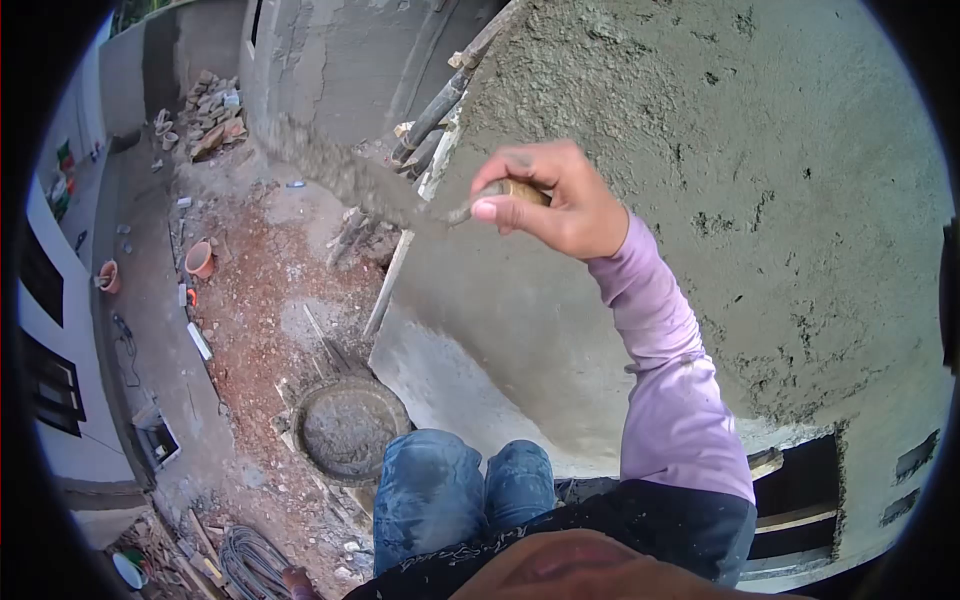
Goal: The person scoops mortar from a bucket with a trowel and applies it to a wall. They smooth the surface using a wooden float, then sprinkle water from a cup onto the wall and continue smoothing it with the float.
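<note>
My right hand (555, 200), in a light purple sleeve, is closed around the wooden handle of a trowel (375, 190). The trowel's blade points to the left, coated in wet grey mortar and slightly blurred. Beside my right hand rises a wall (620, 290) covered in grey mortar, rough in its upper part and smoother lower down. Left of my knees sits a round basin (397, 400) of wet mortar. At the bottom edge a small part of my left hand (297, 580) shows; its fingers cannot be made out.
Bamboo poles (437, 115) lean along the wall's edge. Far below on the reddish ground are an orange bucket (200, 259), a rubble pile (215, 115) and a coiled hose (250, 562). An opening (800, 500) with wooden boards lies at the lower right.
</note>
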Demonstrator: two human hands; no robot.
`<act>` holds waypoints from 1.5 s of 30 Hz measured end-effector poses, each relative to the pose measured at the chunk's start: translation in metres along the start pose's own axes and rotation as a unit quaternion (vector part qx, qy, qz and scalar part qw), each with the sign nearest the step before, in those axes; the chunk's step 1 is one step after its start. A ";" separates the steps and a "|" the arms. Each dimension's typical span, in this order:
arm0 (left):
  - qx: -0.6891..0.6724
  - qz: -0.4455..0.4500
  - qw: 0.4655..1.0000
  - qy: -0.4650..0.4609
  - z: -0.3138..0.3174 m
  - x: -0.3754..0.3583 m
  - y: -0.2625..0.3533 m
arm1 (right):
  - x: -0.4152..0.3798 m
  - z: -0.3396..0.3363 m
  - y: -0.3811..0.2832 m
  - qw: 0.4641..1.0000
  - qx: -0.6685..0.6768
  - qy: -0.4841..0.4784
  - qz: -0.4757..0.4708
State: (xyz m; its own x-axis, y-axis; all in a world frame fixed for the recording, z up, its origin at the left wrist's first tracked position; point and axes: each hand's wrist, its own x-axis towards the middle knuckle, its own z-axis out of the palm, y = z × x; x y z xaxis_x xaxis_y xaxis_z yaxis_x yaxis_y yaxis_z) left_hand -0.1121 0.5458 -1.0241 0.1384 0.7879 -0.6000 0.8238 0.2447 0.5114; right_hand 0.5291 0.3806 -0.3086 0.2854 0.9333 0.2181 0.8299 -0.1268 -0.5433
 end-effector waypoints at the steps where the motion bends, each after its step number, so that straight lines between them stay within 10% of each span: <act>1: 0.024 0.019 1.000 0.006 0.000 -0.008 0.000 | 0.012 -0.022 -0.004 0.998 0.066 0.020 -0.014; 5: -0.256 -0.177 0.948 -0.071 0.013 0.011 0.044 | 0.058 -0.103 0.036 0.960 0.248 0.026 -0.129; 6: -0.115 -0.073 0.989 -0.059 0.018 0.001 0.051 | 0.073 -0.119 0.065 0.947 0.284 0.034 -0.145; 10: -0.052 -0.038 0.995 -0.070 0.017 -0.021 0.049 | 0.060 -0.035 0.194 0.790 0.407 0.456 0.046; 15: -0.103 -0.181 0.977 -0.037 0.011 -0.057 -0.018 | -0.169 0.292 0.199 0.870 0.235 0.056 0.429; 18: -0.073 -0.181 0.980 -0.037 0.008 -0.066 -0.035 | -0.180 0.338 0.183 0.973 -0.064 -0.097 0.200; 25: -0.120 -0.145 0.981 -0.057 0.009 -0.037 -0.028 | -0.117 0.411 0.168 0.930 -0.290 -0.224 0.018; 28: -0.263 -0.168 0.945 -0.096 0.009 -0.029 0.004 | -0.125 0.439 0.163 0.936 -0.167 -0.308 -0.020; 31: -0.230 -0.087 0.968 -0.047 0.023 -0.054 0.021 | -0.138 0.429 0.156 0.945 -0.061 -0.283 0.152; 37: -0.056 -0.055 0.996 -0.043 0.048 -0.064 -0.029 | -0.184 0.389 0.177 0.955 0.003 -0.235 0.182; 45: -0.043 -0.133 0.989 -0.052 0.026 -0.045 -0.031 | -0.089 0.155 0.032 0.999 -0.045 -0.006 -0.013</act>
State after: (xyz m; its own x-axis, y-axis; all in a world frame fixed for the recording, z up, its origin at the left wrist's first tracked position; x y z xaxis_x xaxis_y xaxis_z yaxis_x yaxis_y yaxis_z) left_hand -0.1293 0.4886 -1.0289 -0.0179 0.6277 -0.7782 0.7898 0.4862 0.3740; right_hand 0.4555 0.3454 -0.4712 0.2581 0.9403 0.2219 0.8772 -0.1319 -0.4616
